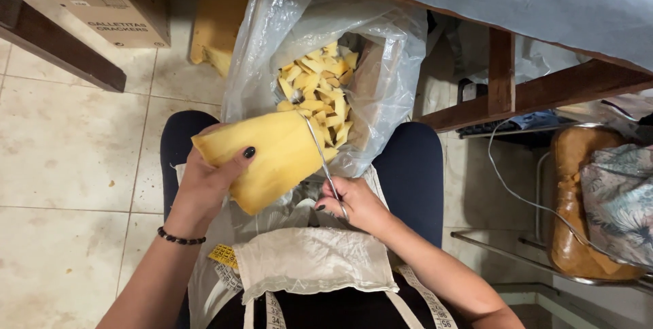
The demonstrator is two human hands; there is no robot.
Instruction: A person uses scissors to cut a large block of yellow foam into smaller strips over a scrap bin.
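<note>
My left hand (207, 186) grips a wide piece of yellow foam (269, 155), thumb on top, held over my lap. My right hand (357, 203) holds metal scissors (320, 155) whose blades lie across the foam's right end. Just beyond, a clear plastic bag (394, 63) stands open between my knees, holding several small cut yellow foam pieces (320, 91). A white cloth apron (309, 261) covers my lap, and a yellow measuring tape (223, 255) peeks out near my left wrist.
A cardboard box (109, 2) sits on the tiled floor (61, 152) at top left beside a dark wooden leg. A wooden table frame (537, 91) with blue cover is at right, above a brown cushioned chair (578, 193) with floral cloth and a white cable.
</note>
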